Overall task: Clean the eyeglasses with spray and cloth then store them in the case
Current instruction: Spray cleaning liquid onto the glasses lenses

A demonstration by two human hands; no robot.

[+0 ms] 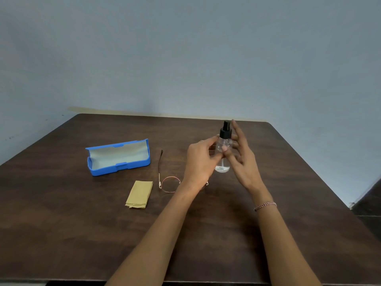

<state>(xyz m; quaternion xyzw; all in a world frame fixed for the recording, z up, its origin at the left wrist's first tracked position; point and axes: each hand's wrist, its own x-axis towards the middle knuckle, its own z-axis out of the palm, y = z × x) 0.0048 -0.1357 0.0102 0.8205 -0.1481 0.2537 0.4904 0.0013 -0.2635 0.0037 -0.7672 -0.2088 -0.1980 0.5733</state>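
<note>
Left hand: the left hand has its grip closed round the spray bottle, thumb across the clear front and fingertips on the far side near the shoulder.
Right hand: the right hand has a wide, slack grip with fingers spread and mostly straight; it is close against the bottle's right side, one fingertip level with the black nozzle. It holds nothing that can be made out.
Spray bottle: upright between the two hands, clear body, black pump top, a little liquid at the bottom. Whether its base touches the tabletop cannot be told.
Eyeglasses: the eyeglasses lie on the tabletop just left of the left wrist, temples unfolded, thin reddish rim; the right half is hidden behind that wrist.
Cloth: the yellow cloth lies folded, just left of the eyeglasses, apart from them.
Case: the blue case stands open behind the cloth, pale lining showing.
Bracelet: a beaded bracelet circles the right wrist.
</note>
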